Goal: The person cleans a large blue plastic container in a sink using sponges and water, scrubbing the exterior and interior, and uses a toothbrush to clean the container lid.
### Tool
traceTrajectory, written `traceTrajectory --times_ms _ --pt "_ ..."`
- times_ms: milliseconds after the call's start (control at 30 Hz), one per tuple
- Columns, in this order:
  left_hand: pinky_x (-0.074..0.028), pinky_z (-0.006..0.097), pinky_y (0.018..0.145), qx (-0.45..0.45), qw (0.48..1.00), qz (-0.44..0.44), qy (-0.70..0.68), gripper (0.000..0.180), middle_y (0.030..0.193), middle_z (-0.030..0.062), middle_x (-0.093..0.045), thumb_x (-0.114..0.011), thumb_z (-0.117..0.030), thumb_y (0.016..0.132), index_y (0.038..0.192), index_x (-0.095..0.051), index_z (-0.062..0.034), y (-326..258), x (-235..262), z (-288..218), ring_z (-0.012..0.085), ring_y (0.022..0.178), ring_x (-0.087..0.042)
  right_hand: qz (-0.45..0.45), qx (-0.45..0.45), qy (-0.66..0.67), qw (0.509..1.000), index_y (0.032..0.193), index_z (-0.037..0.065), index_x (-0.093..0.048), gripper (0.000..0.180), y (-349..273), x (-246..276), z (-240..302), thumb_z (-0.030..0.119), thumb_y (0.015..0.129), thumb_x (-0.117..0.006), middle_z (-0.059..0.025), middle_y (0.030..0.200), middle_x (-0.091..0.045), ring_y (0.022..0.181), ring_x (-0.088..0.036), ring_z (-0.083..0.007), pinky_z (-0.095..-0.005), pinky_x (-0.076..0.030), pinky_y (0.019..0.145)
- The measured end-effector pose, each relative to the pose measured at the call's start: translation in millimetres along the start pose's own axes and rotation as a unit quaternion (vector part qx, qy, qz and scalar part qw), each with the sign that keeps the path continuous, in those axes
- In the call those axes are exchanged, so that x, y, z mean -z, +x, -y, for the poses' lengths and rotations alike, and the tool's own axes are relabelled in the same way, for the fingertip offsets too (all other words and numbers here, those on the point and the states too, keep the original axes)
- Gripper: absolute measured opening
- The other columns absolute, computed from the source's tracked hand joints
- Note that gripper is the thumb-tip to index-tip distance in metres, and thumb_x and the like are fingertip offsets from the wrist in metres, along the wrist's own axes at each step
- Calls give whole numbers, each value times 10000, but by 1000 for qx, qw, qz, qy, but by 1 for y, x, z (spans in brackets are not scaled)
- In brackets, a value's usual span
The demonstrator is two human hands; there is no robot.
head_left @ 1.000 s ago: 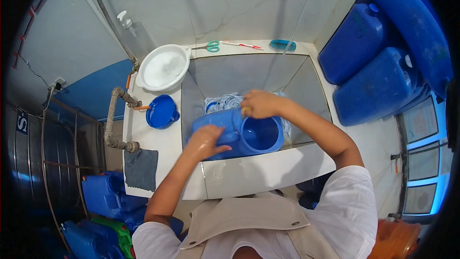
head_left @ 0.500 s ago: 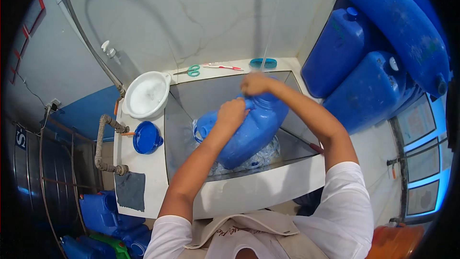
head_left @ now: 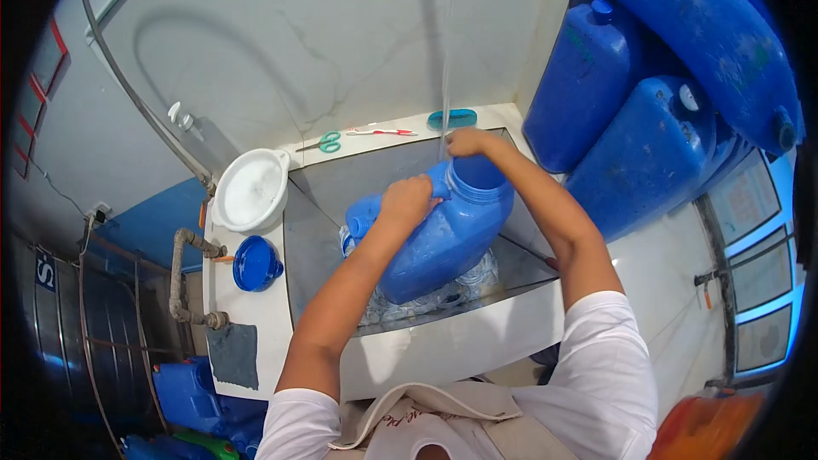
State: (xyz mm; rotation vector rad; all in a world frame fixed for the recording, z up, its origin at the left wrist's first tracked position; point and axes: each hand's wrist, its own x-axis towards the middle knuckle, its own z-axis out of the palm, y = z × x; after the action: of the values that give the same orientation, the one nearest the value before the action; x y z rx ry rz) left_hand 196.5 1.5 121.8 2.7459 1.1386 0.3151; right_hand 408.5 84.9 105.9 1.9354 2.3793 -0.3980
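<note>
A big blue plastic jug [head_left: 433, 247] with a wide round mouth leans in the grey sink [head_left: 328, 183], on a heap of pale, crumpled-looking material [head_left: 481, 277]. My left hand [head_left: 409, 203] is wrapped around the jug's handle. At the far side of the mouth is my right hand [head_left: 465, 143], its fingers curled together; what they hold, if anything, is hidden. A thin, clear vertical line [head_left: 446, 68], a tube or a stream of water, comes down beside the right hand. The jug's mouth faces up and is uncovered.
On the left ledge stand a white basin [head_left: 281, 196] with suds, a blue funnel-like piece [head_left: 256, 264] and a grey cloth [head_left: 233, 356]. Scissors [head_left: 324, 143], a toothbrush [head_left: 383, 132] and a teal brush [head_left: 452, 119] lie behind the sink. Large blue containers [head_left: 579, 85] crowd the right.
My right hand has moved from over the jug's mouth to its far edge, so the opening now shows. The clear line now hangs more upright. My left hand keeps its hold.
</note>
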Motion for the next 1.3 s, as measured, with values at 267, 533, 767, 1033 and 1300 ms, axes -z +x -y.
traceTrajectory --times_ms 267,533,767,1033,1300 --pt "-473 466 729 133 989 34 -63 422 884 233 -618 -654 -372 766 888 -566 23 0 2 15 392 856 -595 -174 -51 506 844 1087 16 -540 310 -31 -30 -36 242 913 -419 -175 1078 -542 1057 -492 -321 -380 -372 917" --pt "-455 480 779 194 973 9 -123 406 921 293 -590 -582 -298 824 918 -550 95 -6 -13 36 435 891 -571 -489 1 92 868 1073 -4 -466 303 -63 -101 109 183 835 -472 -202 1064 -472 1003 -441 -383 -488 -339 873" --pt "-447 487 780 183 968 8 -171 438 911 345 -566 -535 -312 853 881 -541 126 11 -13 5 461 885 -563 -505 -5 121 855 906 35 -519 146 -73 -94 88 112 782 -519 -163 959 -498 928 -462 -352 -476 -361 779" --pt "-445 500 755 121 976 -18 -180 482 861 359 -562 -464 -345 893 852 -534 130 22 -19 -10 480 837 -564 -529 -50 175 829 878 40 -568 145 -86 -90 89 109 750 -571 -144 961 -527 964 -468 -334 -455 -364 813" --pt "-453 495 764 158 972 -6 -172 423 892 319 -582 -484 -304 881 915 -513 117 16 -14 -15 463 840 -572 -595 -143 262 746 909 23 -549 157 -72 -95 52 133 798 -560 -160 907 -530 937 -478 -334 -446 -355 837"
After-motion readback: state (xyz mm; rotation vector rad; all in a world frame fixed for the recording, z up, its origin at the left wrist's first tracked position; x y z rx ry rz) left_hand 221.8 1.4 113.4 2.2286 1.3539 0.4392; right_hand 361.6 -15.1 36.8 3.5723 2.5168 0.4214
